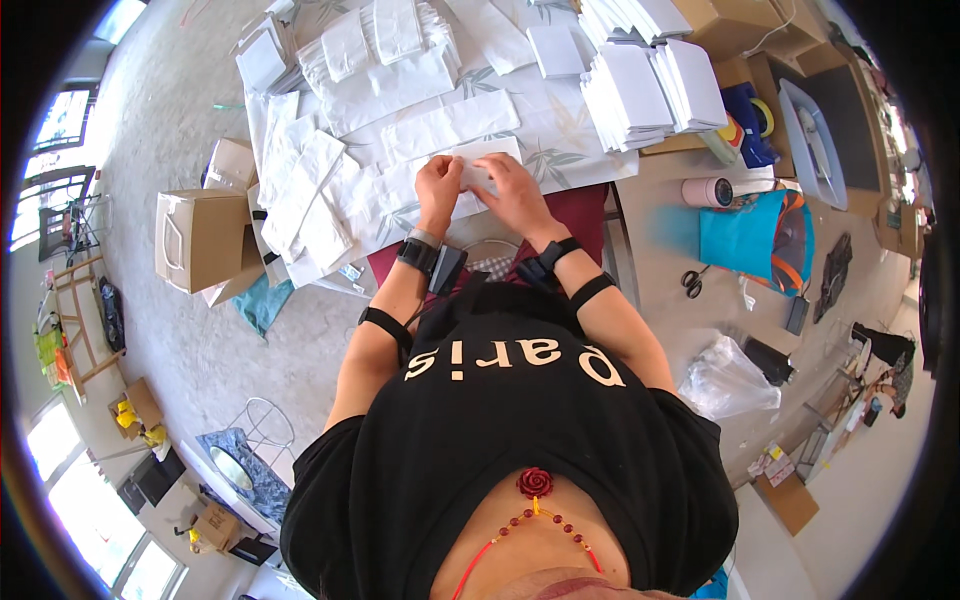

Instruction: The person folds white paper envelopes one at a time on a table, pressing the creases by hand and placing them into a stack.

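Note:
At the near edge of the table [590,165], both hands work over a flat white piece [497,148], thin like paper or film; its exact kind is unclear. My left hand [438,192] is closed, thumb and fingertips pinched at its left part. My right hand [515,195] reaches in from the right, fingertips touching the same piece, with thumb and forefinger apart. Just beyond lies a long, wrinkled white sleeve [450,124]. More thin white sleeves [305,185] lie in a loose heap to the left of my left hand.
Stacks of white folded sheets [625,95] stand at the table's far right, and a layered white pile [385,75] lies at the far left. Cardboard boxes [200,240] flank the table's left. Right of it are a pink cup [707,192], a blue bag [745,240] and black scissors [692,283].

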Action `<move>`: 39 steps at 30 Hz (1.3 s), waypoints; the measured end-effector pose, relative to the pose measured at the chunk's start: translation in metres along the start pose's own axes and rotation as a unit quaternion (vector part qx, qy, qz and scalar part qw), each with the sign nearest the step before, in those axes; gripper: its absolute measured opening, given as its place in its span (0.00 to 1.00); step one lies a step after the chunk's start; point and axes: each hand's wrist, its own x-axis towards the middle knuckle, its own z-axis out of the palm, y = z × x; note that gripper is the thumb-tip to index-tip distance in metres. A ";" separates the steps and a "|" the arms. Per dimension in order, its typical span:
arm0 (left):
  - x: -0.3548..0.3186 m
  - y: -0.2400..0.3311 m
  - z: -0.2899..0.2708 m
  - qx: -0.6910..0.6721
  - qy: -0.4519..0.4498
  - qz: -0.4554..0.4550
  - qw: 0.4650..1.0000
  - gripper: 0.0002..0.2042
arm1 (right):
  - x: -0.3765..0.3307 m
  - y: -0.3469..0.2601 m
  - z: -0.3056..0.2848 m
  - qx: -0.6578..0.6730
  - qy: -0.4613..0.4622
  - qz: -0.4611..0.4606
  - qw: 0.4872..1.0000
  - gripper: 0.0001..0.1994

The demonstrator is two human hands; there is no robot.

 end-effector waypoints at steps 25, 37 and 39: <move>-0.001 0.009 0.000 0.176 0.005 0.086 0.981 0.11 | -0.002 0.091 -0.027 -0.096 -0.049 0.077 0.991 0.19; -0.026 0.001 -0.044 0.289 0.155 0.190 0.925 0.12 | 0.000 0.082 -0.049 -0.196 -0.160 0.035 0.967 0.32; -0.032 -0.009 -0.070 0.289 0.218 0.196 0.911 0.14 | 0.002 0.073 -0.047 -0.194 -0.141 0.032 0.970 0.31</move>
